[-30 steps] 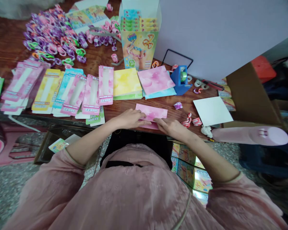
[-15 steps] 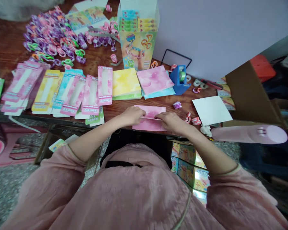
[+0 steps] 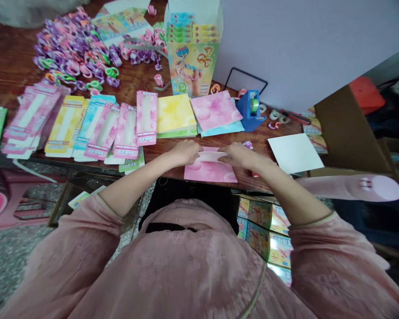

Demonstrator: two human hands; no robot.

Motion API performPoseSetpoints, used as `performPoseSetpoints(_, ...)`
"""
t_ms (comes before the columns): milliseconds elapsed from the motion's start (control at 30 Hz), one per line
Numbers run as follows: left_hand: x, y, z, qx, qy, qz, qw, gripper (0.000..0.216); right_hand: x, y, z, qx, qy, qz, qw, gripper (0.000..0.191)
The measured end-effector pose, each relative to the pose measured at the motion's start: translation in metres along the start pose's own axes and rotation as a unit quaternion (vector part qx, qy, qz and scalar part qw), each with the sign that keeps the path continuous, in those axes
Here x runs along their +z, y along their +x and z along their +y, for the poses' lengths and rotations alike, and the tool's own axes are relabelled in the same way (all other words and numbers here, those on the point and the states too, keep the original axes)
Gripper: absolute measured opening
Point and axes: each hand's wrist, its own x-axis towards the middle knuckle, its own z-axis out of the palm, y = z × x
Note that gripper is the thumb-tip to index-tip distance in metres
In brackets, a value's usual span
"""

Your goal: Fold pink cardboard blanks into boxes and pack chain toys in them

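Note:
At the table's front edge lies a pink patterned card [image 3: 210, 172], its far part bent up so that a white curved strip of its back shows. My left hand [image 3: 185, 153] is closed on the left end of this raised part, fingertips curled against it. On the right end my right hand [image 3: 236, 155] grips in the same way, with some fingers hidden under the palm. Just beyond the hands are a stack of yellow cards [image 3: 176, 113] and a stack of pink cards [image 3: 215, 110], with green and blue ones showing underneath.
Flat window sleeves [image 3: 146, 118] in several colours line the left front edge. Behind stand a filled display box [image 3: 193, 66] and a heap of twisted rings [image 3: 71, 51]. A blue tape dispenser [image 3: 249, 110], a white card [image 3: 295, 153] and a pink bottle [image 3: 346, 187] are to the right.
The raised part of the pink card has gone from a thin line to a wider white curve. My right hand has shifted slightly up and right, covering small rings on the table.

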Motion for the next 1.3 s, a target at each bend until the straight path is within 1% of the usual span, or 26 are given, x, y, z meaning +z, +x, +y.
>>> performPoseSetpoints(100, 0.0, 0.005, -0.003, -0.005, -0.005, -0.002, 1.0, 0.031, 0.005, 0.004, 0.007, -0.006, 0.025, 0.016, 1.0, 0.029)
performPoseSetpoints(233, 0.003, 0.015, -0.008, -0.012, -0.004, -0.008, 1.0, 0.03, 0.011, 0.012, 0.013, 0.014, 0.048, 0.023, 0.998, 0.03)
performPoseSetpoints(400, 0.008, 0.015, -0.008, -0.024, -0.021, 0.012, 0.999, 0.029, 0.011, 0.008, 0.007, 0.009, 0.039, 0.025, 0.999, 0.03)
performPoseSetpoints(567, 0.007, 0.011, -0.007, -0.026, -0.023, 0.017, 0.999, 0.028, 0.008, 0.002, 0.003, 0.029, 0.038, 0.036, 0.998, 0.031)
performPoseSetpoints(667, 0.003, 0.009, -0.006, -0.029, -0.022, 0.016, 0.999, 0.027, 0.007, 0.0, 0.003, 0.009, 0.041, 0.061, 0.997, 0.024)
performPoseSetpoints(767, 0.004, -0.002, -0.001, -0.012, -0.011, 0.024, 1.0, 0.028, 0.011, -0.01, -0.002, -0.025, 0.017, 0.095, 0.995, 0.022)
performPoseSetpoints(867, 0.018, -0.02, 0.008, 0.008, 0.012, 0.033, 0.999, 0.03, 0.026, -0.026, -0.014, -0.032, -0.045, 0.102, 0.993, 0.023)
performPoseSetpoints(933, 0.033, -0.033, 0.015, 0.027, 0.042, 0.045, 0.998, 0.032, 0.042, -0.037, -0.023, -0.038, -0.081, 0.101, 0.991, 0.026)
performPoseSetpoints(1000, 0.05, -0.044, 0.021, 0.048, 0.069, 0.068, 0.994, 0.036, 0.056, -0.044, -0.032, -0.048, -0.091, 0.099, 0.99, 0.027)
performPoseSetpoints(1067, 0.063, -0.05, 0.023, 0.062, 0.077, 0.091, 0.991, 0.036, 0.067, -0.048, -0.038, -0.044, -0.079, 0.097, 0.991, 0.028)
performPoseSetpoints(1133, 0.07, -0.051, 0.022, 0.064, 0.067, 0.105, 0.99, 0.035, 0.072, -0.047, -0.041, -0.02, -0.056, 0.099, 0.993, 0.028)
performPoseSetpoints(1233, 0.071, -0.049, 0.017, 0.073, 0.034, 0.112, 0.99, 0.03, 0.073, -0.043, -0.041, 0.024, 0.0, 0.11, 0.994, 0.031)
performPoseSetpoints(1300, 0.068, -0.045, 0.013, 0.081, -0.002, 0.108, 0.991, 0.025, 0.071, -0.04, -0.038, 0.038, 0.051, 0.118, 0.991, 0.03)
